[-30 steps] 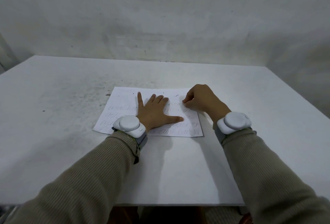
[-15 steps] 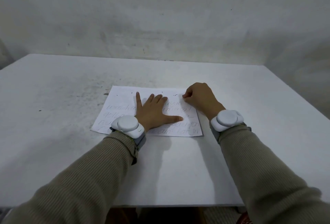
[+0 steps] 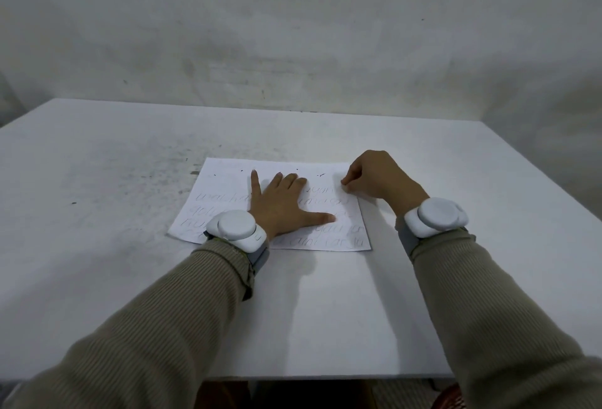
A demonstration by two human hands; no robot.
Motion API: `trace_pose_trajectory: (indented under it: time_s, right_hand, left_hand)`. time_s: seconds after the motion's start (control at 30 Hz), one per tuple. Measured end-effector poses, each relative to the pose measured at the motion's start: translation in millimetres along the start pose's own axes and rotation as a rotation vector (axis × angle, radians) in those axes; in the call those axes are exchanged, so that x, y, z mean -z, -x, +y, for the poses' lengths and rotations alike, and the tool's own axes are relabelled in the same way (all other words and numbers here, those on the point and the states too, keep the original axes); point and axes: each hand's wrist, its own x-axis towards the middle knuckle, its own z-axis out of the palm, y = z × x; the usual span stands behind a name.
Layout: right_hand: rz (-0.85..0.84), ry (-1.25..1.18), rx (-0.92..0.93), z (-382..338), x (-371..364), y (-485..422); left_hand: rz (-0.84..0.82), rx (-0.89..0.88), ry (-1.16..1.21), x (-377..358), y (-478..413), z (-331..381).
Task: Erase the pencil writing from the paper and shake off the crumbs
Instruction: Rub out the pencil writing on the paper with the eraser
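A white sheet of paper [image 3: 224,193] with faint pencil handwriting lies flat on the white table [image 3: 130,278]. My left hand [image 3: 280,203] lies spread on the middle of the sheet, fingers straight, pressing it down. My right hand [image 3: 378,180] is at the sheet's upper right corner with its fingers curled; the fingertips pinch something small against the paper, and the thing itself is hidden by the fingers. A few dark crumbs [image 3: 321,175] dot the top strip of the sheet, where no writing shows.
Grey smudges and specks [image 3: 146,177] mark the table left of the paper. A bare wall [image 3: 293,33] rises behind the far edge. The near table edge [image 3: 309,376] runs below my forearms.
My right hand has shifted up and to the right, from the written lines to the sheet's upper right corner. My left hand has stayed flat on the paper.
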Motion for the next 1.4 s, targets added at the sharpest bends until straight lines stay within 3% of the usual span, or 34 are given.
trace_pose_trajectory:
  time_s: [0.13,0.27,0.33,0.5,0.7,0.87,1.03,1.23,1.4]
  right_hand:
    - [-0.104,-0.021,0.035,-12.9,-5.9,3.5]
    - [0.118,0.016,0.030,-11.9,-19.6,2.1]
    - [0.145,0.031,0.052,-12.5,-20.2,3.3]
    - [-0.057,0.051,0.091,-22.9,-11.2,5.6]
    - [0.133,0.034,0.063,-23.1,-22.6,1.6]
    - [-0.033,0.020,0.068,-26.1,-17.5,2.7]
    - [0.173,0.033,0.057,-23.5,-27.6,2.4]
    - [-0.007,0.053,0.053,-27.7,-19.8,2.6]
    - [0.157,0.018,0.011,-20.3,-22.3,-1.5]
  left_hand:
    - [-0.020,0.000,-0.022,1.7,-0.4,0.2]
    - [-0.023,0.003,-0.017,1.1,-0.6,0.1]
    - [-0.020,0.006,-0.016,0.8,-1.2,0.5]
    - [-0.014,-0.001,-0.016,-0.7,-2.5,-1.1]
    - [-0.032,0.011,-0.036,0.2,-1.4,-0.1]
    - [-0.057,0.016,-0.020,2.8,0.6,0.8]
    - [-0.050,0.010,-0.051,2.6,0.6,0.1]
    - [-0.078,0.022,-0.060,5.1,1.0,1.8]
    - [-0.069,0.018,-0.057,4.1,1.4,2.1]
